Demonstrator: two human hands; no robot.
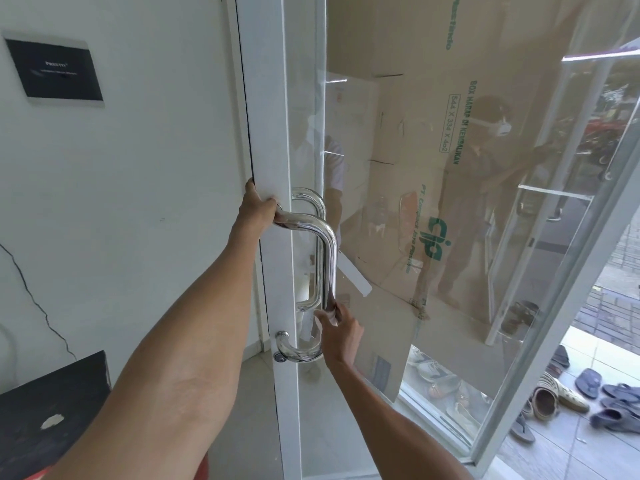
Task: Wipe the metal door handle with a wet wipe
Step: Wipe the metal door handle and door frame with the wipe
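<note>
Left grip (258,206) curls round the metal door handle (330,258) at top; right grip (341,329) pinches lower down.

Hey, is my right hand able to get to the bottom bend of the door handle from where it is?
Probably yes: the right hand grips the door handle just above its bottom bend, with nothing in between.

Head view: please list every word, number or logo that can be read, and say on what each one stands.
"PRESTO": black wall plaque; the smaller line under it is too small to read.
"BOX HARAP DI KEMBALIKAN": cardboard sheet, green print turned sideways.
"544 X 334 X 402": same cardboard, framed.
"cjp": green logo, same cardboard.
Green line beginning "PT." and the green words at the top: too blurred to read.
</note>
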